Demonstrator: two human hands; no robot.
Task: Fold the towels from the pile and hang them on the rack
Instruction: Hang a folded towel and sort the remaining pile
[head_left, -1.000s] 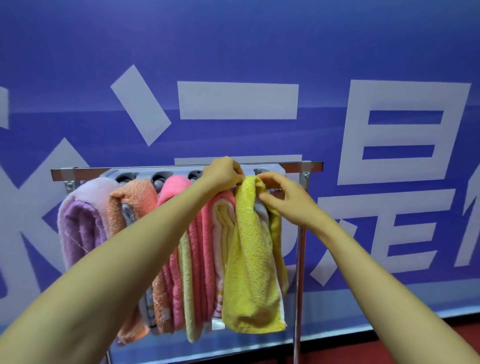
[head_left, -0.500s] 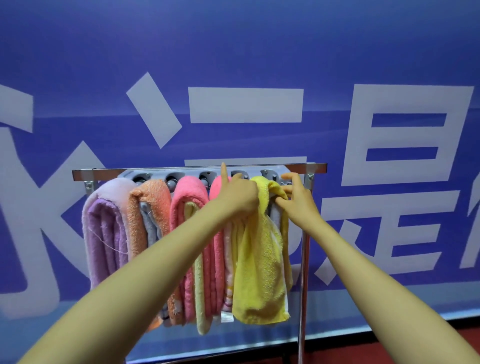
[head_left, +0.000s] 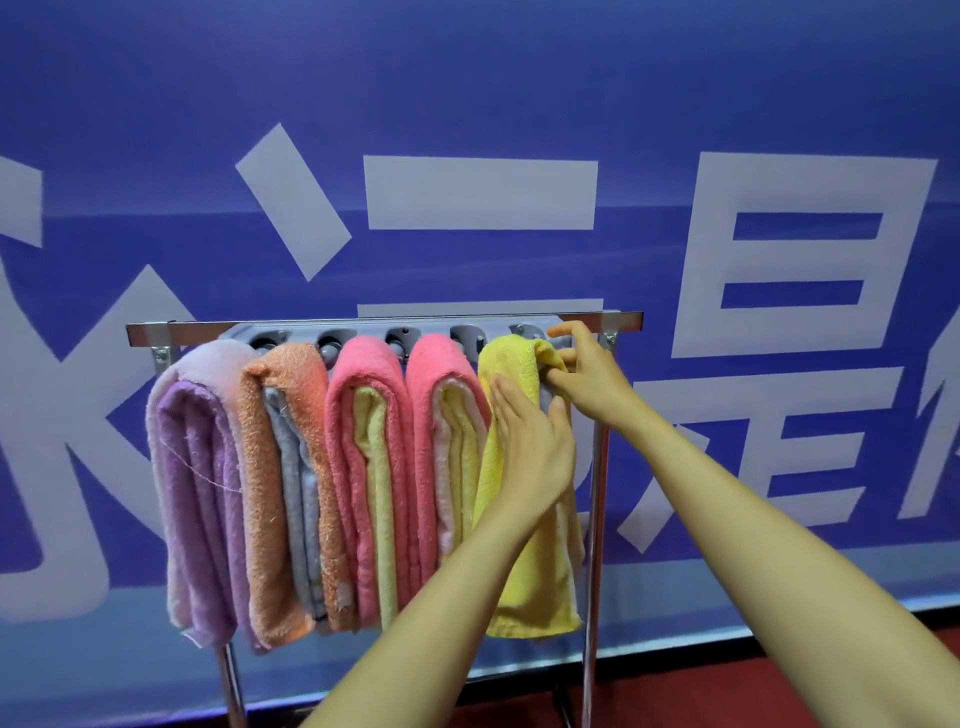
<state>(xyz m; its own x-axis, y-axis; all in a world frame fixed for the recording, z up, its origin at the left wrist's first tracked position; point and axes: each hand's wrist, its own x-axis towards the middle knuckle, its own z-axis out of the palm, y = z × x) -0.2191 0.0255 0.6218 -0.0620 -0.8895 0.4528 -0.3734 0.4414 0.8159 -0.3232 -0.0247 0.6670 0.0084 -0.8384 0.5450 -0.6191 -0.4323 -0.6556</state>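
Left hand (head_left: 530, 447) presses flat on the yellow towel (head_left: 535, 587); right hand (head_left: 587, 379) pinches its top fold by the rack (head_left: 363, 327); best smooth downward, holding that fold steady.

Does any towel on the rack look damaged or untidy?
Only small flaws. A loose thread trails across the purple towel at the left end of the rack, and the orange towel has a worn spot near its bottom edge. The right hand grips the yellow towel.

Single head-worn view; faces forward at rack (head_left: 182, 329) and banner (head_left: 467, 78); close.
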